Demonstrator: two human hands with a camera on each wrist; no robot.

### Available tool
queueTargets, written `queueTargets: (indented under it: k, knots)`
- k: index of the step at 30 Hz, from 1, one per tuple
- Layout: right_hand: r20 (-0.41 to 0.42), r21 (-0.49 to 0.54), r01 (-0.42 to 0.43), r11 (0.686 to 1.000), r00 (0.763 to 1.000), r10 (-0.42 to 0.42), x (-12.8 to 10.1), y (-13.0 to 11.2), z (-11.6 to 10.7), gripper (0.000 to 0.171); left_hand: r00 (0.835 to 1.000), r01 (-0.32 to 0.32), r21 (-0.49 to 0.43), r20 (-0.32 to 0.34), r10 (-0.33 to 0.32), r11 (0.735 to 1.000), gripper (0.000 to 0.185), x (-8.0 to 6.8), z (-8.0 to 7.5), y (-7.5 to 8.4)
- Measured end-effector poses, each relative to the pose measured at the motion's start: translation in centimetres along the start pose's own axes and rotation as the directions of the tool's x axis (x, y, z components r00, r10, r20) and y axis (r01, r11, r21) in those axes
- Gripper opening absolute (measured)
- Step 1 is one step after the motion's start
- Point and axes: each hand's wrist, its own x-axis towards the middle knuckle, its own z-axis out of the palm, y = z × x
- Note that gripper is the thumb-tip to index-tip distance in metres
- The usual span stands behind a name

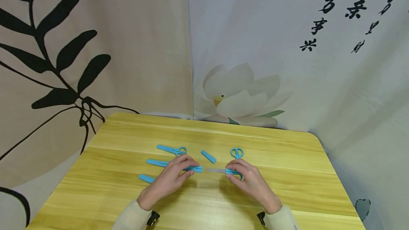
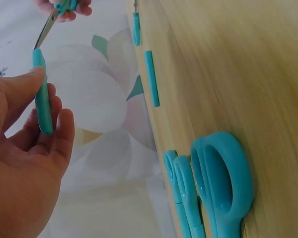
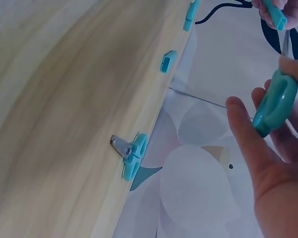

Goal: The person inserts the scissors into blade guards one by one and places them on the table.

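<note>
My left hand (image 1: 174,175) pinches a blue scissors cover (image 1: 196,169) between thumb and fingers, its end toward the right. In my right hand (image 1: 252,180) is a pair of scissors (image 1: 215,170), held by the blue handles (image 3: 278,101) with its silver blades aimed left at the cover. The blade tip is right by the mouth of the cover (image 2: 42,99). Behind the right hand lies another pair of scissors (image 1: 237,152) with bare blades (image 3: 121,146). A loose blue cover (image 1: 208,156) lies on the table between and beyond the hands.
Several blue scissors lie at the left of the wooden table (image 1: 287,187), among them covered scissors (image 1: 166,148) at the back. Nearer are two more blue covers, one middle cover (image 1: 154,162) and one front cover (image 1: 146,178), partly behind the left hand. Printed curtains (image 1: 143,45) stand behind the table.
</note>
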Motion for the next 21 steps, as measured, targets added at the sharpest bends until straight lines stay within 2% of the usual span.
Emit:
queueTargets:
  k: [9, 21]
  knots:
    - [0.003, -0.014, 0.006, 1.000, 1.000, -0.006, 0.14, -0.21, 0.28, 0.026, 0.999, -0.046, 0.016, 0.003, 0.046, 0.999, 0.025, 0.02, 0.20, -0.28]
    - [0.019, -0.045, -0.020, 0.999, 1.000, 0.021, 0.35, -0.70, 0.44, 0.024, 0.998, -0.067, 0.028, 0.006, 0.067, 0.997, 0.026, 0.11, 0.56, -0.29]
